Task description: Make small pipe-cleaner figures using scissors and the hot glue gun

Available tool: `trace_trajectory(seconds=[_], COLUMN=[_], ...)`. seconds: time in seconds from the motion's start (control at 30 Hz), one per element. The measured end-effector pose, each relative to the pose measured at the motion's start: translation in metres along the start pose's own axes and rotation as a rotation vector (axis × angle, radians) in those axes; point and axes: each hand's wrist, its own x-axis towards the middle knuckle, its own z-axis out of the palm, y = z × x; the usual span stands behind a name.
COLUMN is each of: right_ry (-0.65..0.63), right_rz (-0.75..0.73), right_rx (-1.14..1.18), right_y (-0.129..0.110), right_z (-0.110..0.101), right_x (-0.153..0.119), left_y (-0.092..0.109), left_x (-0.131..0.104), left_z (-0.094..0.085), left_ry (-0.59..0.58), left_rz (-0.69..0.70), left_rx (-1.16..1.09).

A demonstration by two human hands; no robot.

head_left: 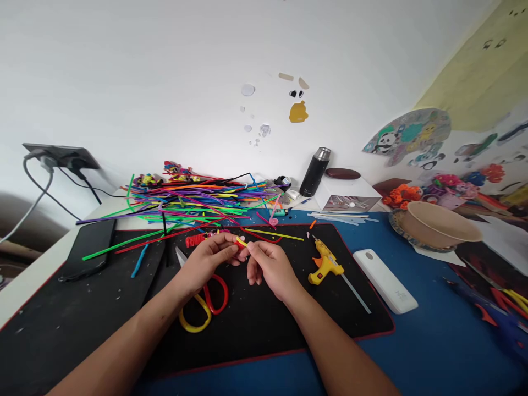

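Over the middle of a black mat [264, 330], my left hand [212, 257] and my right hand [270, 264] meet at their fingertips. Between them is a short yellow pipe cleaner piece [241, 242], with a bit of red beside it. Both hands are closed in a pinch on it; the fingers hide part of it. Scissors [197, 313] with one red and one yellow handle lie under my left wrist. A coiled red pipe cleaner [195, 240] rests just beyond my left hand. To the right of my right hand lies a yellow glue gun [325, 264] with a clear stick in it.
A pile of coloured pipe cleaners [198, 198] spreads along the back. A black bottle [314, 173] and a white box [348, 192] stand by the wall. A white power bank [384, 280] and a beige bowl [439, 223] are on the right, a phone [88, 250] on the left.
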Motion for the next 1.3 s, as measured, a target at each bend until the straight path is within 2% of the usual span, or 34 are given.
trace_trajectory(seconds=[0.47, 0.7, 1.3], right_ry=[0.015, 0.016, -0.005], right_rz=[0.008, 0.020, 0.054], right_rx=[0.033, 0.036, 0.033], right_y=[0.0025, 0.0014, 0.0032], right_z=[0.0001, 0.0001, 0.0005], right_x=[-0.0001, -0.0017, -0.0014], left_y=[-0.0041, -0.0044, -0.0040], left_x=[-0.0008, -0.0003, 0.0001], left_z=[-0.0038, -0.0042, -0.0021], left_ry=[-0.022, -0.045, 0.016], left_rz=[0.001, -0.003, -0.026], left_rx=[-0.166, -0.175, -0.151])
